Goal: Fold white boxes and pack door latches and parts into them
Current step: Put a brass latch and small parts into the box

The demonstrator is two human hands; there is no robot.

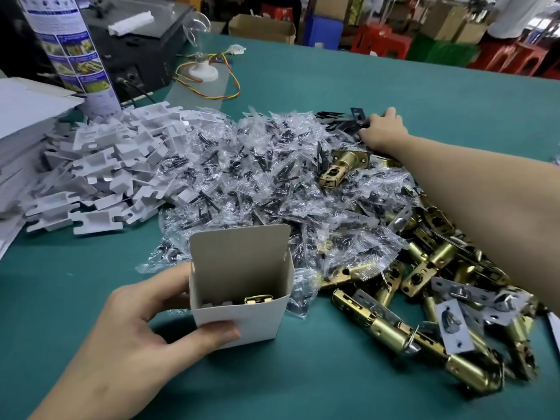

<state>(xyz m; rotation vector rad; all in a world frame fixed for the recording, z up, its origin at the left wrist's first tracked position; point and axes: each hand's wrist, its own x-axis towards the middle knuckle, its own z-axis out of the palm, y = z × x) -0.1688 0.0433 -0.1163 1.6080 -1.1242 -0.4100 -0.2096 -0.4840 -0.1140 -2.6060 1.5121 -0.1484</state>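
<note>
My left hand grips an open white box standing upright on the green table, its lid flap raised. A brass latch and a white insert show inside it. My right hand reaches far across to a heap of black metal plates, fingers curled on one at the pile's far edge. Between the hands lies a big heap of clear bags of screws. Brass door latches are piled at the right under my forearm.
White cardboard inserts are heaped at the left beside a stack of flat white boxes. A printed cylinder, a black machine and a bulb with coloured wires stand at the back. The green table stretches beyond.
</note>
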